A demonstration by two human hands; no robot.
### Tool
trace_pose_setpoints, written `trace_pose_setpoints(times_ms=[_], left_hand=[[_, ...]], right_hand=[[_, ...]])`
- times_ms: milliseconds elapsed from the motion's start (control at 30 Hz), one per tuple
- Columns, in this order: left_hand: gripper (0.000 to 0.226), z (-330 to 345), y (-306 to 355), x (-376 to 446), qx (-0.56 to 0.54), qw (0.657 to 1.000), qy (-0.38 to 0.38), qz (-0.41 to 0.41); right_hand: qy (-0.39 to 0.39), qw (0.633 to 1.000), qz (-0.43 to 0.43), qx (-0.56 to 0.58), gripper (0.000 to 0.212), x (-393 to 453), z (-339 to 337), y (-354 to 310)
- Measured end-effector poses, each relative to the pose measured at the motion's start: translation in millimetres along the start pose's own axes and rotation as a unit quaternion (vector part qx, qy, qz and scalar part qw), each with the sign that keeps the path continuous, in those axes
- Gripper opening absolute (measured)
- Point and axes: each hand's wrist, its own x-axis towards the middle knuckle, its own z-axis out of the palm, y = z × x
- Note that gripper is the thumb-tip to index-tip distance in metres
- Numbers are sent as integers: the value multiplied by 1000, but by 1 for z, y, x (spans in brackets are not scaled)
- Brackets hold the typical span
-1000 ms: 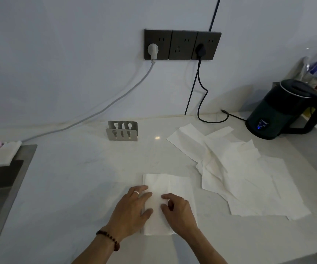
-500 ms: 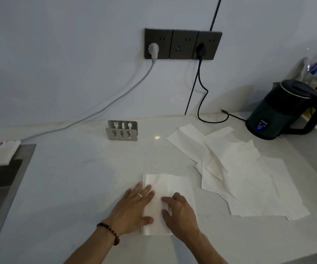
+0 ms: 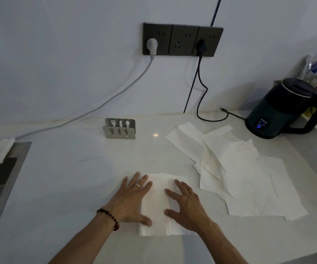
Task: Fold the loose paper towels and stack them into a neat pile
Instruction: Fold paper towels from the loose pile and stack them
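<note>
My left hand [image 3: 133, 200] flat, fingers spread, ring on 1 finger, beaded bracelet [image 3: 109, 218] at wrist, my right hand [image 3: 187, 203] flat, fingers straight

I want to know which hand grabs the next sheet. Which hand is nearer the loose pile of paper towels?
Right. The right hand lies flat on the folded towel, just left of the loose pile. The left hand presses the towel's far side, farther from the pile.

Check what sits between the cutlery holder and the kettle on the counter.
Head view: the back corner of the loose towels lies between the cutlery holder and the kettle, plus a loop of black cord; otherwise bare counter.
</note>
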Motion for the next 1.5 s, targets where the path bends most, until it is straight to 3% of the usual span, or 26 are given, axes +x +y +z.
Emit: trace_pose_setpoints(times_ms=[167, 500, 633, 700, 767, 833, 900, 967, 1033, 1167, 1233, 1300, 1367, 1433, 1500], left_hand=[[63, -28, 27, 31, -14, 994, 106, 6], [52, -42, 71, 93, -64, 991, 116, 2], [51, -39, 70, 101, -74, 991, 109, -13], [50, -40, 69, 103, -82, 991, 109, -19], [48, -41, 68, 105, -89, 989, 112, -24], [49, -42, 66, 107, -98, 987, 122, -30], [56, -45, 62, 108, -111, 983, 141, -48], [68, -51, 60, 108, -131, 974, 169, -70], [75, -58, 58, 109, -133, 971, 185, -65], [32, -67, 60, 104, -191, 948, 254, -2], [28, -74, 65, 94, -324, 918, 228, -31], [26, -79, 69, 84, -437, 872, 212, -58], [22, -83, 71, 77, -511, 826, 219, -91], [19, -89, 73, 67, -582, 774, 219, -119], [18, -93, 73, 60, -615, 744, 227, -128]], right_hand=[[107, 991, 50, 61, 50, 16, -17, 14], [297, 951, 81, -4, 49, 76, -64, 90], [223, 962, 51, -146, 78, 103, -84, 115], [148, 968, 42, -198, 73, 116, -92, 118], [120, 970, 27, -211, 57, 128, -95, 117], [141, 979, 4, -148, 42, 135, -96, 115], [170, 985, -12, 21, 28, 131, -100, 105], [145, 973, -7, 181, 24, 123, -107, 93], [107, 959, -17, 262, 27, 111, -115, 81], [59, 935, -23, 350, 28, 86, -128, 64], [83, 901, 12, 425, 25, 76, -129, 57], [88, 841, 39, 533, 20, 66, -126, 50], [77, 793, 27, 604, 36, 55, -120, 40], [75, 790, -3, 609, 50, 44, -115, 30], [86, 801, -15, 593, 49, 34, -112, 23]])
